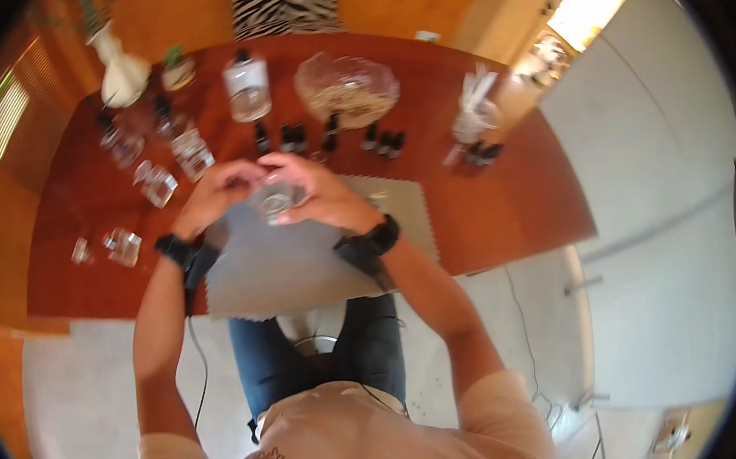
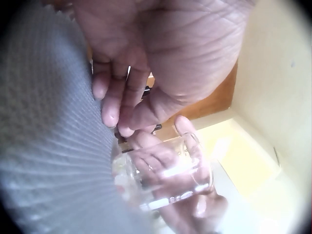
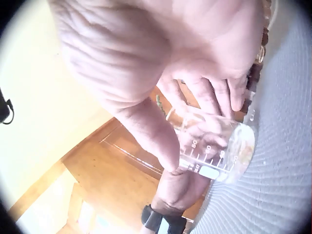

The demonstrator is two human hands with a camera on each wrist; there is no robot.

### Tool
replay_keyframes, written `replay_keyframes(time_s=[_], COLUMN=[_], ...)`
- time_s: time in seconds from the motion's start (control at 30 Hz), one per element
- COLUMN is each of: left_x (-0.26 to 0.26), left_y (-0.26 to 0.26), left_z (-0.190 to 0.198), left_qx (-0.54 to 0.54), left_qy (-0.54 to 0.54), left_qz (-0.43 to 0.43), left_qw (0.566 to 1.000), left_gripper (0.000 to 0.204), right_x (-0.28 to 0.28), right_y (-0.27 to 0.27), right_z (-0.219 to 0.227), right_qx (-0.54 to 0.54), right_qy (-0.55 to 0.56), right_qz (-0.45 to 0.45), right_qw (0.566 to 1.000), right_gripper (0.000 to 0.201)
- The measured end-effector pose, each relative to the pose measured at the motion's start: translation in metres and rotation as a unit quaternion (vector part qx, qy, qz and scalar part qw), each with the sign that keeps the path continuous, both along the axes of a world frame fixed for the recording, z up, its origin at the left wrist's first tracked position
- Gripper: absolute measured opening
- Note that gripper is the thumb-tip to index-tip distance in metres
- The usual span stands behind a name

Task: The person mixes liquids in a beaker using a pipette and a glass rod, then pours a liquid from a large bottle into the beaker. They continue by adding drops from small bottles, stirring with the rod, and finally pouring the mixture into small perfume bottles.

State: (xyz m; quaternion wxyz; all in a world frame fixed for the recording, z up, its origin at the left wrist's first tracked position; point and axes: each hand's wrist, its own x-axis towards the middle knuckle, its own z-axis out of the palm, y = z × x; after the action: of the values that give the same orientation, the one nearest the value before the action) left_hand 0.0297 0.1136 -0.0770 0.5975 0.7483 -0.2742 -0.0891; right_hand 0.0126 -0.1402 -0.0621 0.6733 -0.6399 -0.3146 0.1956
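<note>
A small clear glass beaker (image 1: 277, 203) with white graduation marks is held upright over the grey mat (image 1: 294, 264). My right hand (image 1: 318, 190) grips it around the side, fingers on the far wall. In the right wrist view the thumb lies along the near side of the beaker (image 3: 207, 146), whose base is close over the ribbed mat (image 3: 263, 175). My left hand (image 1: 220, 193) is just left of the beaker, its fingers loosely bent and the thumb near the fingertips (image 2: 111, 117). Nothing shows between them.
Several small black-capped bottles (image 1: 293, 138) line the mat's far side. Behind them stand a large labelled bottle (image 1: 247, 89) and a glass bowl (image 1: 348, 90). Glass bottles (image 1: 158, 184) are on the left. A cup of white strips (image 1: 475, 115) stands right.
</note>
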Motion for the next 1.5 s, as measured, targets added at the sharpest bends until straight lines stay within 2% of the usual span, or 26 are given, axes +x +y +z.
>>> replay_keyframes(time_s=[0.07, 0.17, 0.3, 0.33, 0.43, 0.5, 0.57, 0.67, 0.77, 0.87, 0.97, 1.07, 1.17, 1.27, 1.37, 1.5], left_x=[-0.003, -0.003, -0.009, -0.012, -0.013, -0.011, -0.012, -0.012, -0.016, -0.021, -0.027, -0.031, -0.031, -0.031, -0.028, -0.028], left_y=[0.001, 0.005, 0.000, 0.000, 0.000, 0.002, 0.004, 0.003, 0.007, 0.008, 0.005, 0.000, -0.004, -0.008, -0.009, -0.002], left_z=[0.001, 0.001, 0.010, 0.014, 0.016, 0.014, 0.014, 0.017, 0.022, 0.028, 0.033, 0.037, 0.035, 0.027, 0.024, 0.019], left_qx=[-0.003, -0.019, -0.027, -0.024, -0.013, 0.000, 0.014, 0.030, 0.035, 0.043, 0.027, 0.025, 0.010, -0.009, -0.012, 0.015], left_qy=[0.023, 0.052, 0.047, 0.064, 0.057, 0.052, 0.051, 0.047, 0.041, 0.049, 0.043, 0.040, 0.044, 0.055, 0.051, 0.034], left_qz=[0.008, -0.004, 0.003, 0.004, 0.012, 0.002, -0.004, -0.017, -0.039, -0.060, -0.070, -0.086, -0.104, -0.108, -0.116, -0.112], left_qw=[1.000, 0.998, 0.999, 0.998, 0.998, 0.999, 0.999, 0.998, 0.998, 0.996, 0.996, 0.995, 0.994, 0.993, 0.992, 0.993], left_gripper=[0.041, 0.054, 0.069, 0.077, 0.081, 0.084, 0.086, 0.091, 0.096, 0.100, 0.100, 0.105, 0.111, 0.113, 0.111, 0.105], right_x=[-0.006, -0.019, -0.051, -0.058, -0.072, -0.061, -0.050, -0.048, -0.058, -0.060, -0.063, -0.066, -0.057, -0.061, -0.052, -0.039], right_y=[-0.006, -0.025, -0.079, -0.097, -0.158, -0.211, -0.270, -0.317, -0.301, -0.279, -0.246, -0.206, -0.177, -0.136, -0.122, -0.121], right_z=[0.009, 0.028, 0.057, 0.062, 0.074, 0.054, 0.028, 0.008, 0.011, -0.001, -0.004, -0.002, -0.014, 0.017, 0.014, 0.005], right_qx=[0.024, -0.052, -0.027, -0.029, -0.025, -0.041, -0.065, -0.067, -0.102, -0.083, -0.130, -0.182, -0.250, -0.324, -0.354, -0.376], right_qy=[0.009, -0.136, -0.144, -0.130, -0.065, -0.088, -0.104, -0.022, 0.012, 0.026, -0.002, -0.040, -0.205, -0.211, -0.303, -0.301], right_qz=[0.002, -0.066, -0.184, -0.229, -0.377, -0.453, -0.482, -0.514, -0.510, -0.467, -0.434, -0.407, -0.352, -0.322, -0.277, -0.250], right_qw=[1.000, 0.987, 0.972, 0.964, 0.924, 0.886, 0.868, 0.855, 0.854, 0.880, 0.891, 0.894, 0.878, 0.864, 0.840, 0.840], right_gripper=[0.083, 0.083, 0.063, 0.056, 0.039, 0.036, 0.032, 0.027, 0.026, 0.025, 0.024, 0.025, 0.031, 0.038, 0.038, 0.036])
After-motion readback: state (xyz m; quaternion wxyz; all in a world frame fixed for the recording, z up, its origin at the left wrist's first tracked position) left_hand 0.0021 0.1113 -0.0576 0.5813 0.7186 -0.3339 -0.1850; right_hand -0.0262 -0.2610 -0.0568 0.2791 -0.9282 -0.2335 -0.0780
